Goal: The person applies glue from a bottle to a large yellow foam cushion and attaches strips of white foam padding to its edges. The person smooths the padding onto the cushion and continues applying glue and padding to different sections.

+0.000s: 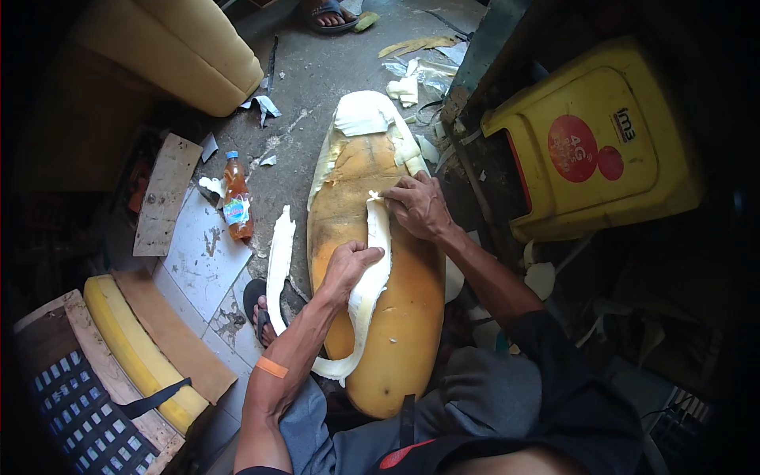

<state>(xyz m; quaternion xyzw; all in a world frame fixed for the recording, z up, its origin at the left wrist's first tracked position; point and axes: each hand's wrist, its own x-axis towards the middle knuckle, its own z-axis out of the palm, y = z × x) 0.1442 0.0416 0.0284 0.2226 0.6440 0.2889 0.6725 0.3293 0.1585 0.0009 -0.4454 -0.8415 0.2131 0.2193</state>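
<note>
A long orange foam seat pad (400,332) lies lengthwise between my legs, with white foam (364,115) on its far end and along its upper edges. My left hand (350,271) grips a long white foam strip (360,324), which loops down over the pad's left side and back up beside it. My right hand (418,206) is closed at the strip's upper end, near the pad's right edge, its fingertips pinching the foam.
A yellow plastic stool (641,158) stands right, a cushion (190,55) upper left. At left are an orange drink bottle (237,198), boards (166,198) and a yellow foam piece (123,332). Foam scraps (402,91) litter the floor. Another person's sandalled foot (332,16) shows at top.
</note>
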